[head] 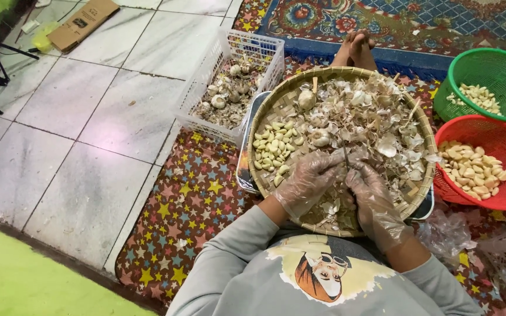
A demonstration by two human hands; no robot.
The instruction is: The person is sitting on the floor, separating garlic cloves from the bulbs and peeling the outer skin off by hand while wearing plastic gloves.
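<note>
I'm in the middle of peeling garlic, as far as I can judge, working over the round woven tray [265, 117] on my lap. My left hand [310, 178] and right hand [370, 196], both in thin clear plastic gloves, are drawn close together at the near side of the tray, fingers curled in around something small between them, most likely a garlic clove [346, 169], with what looks like a thin knife blade [345, 155] poking up; I can't tell which hand grips it. Neither hand is spread; both are pinched tight. Loose papery skins [382, 123] cover most of the tray, and a small heap of peeled cloves [273, 146] lies at its left. The next move, I'd say, calls for stripping the skin without nicking the clove. To my right sit a red basket [487, 126] and a green basket [499, 58] with cloves; a white crate [253, 44] of whole bulbs stands beyond on the left.
</note>
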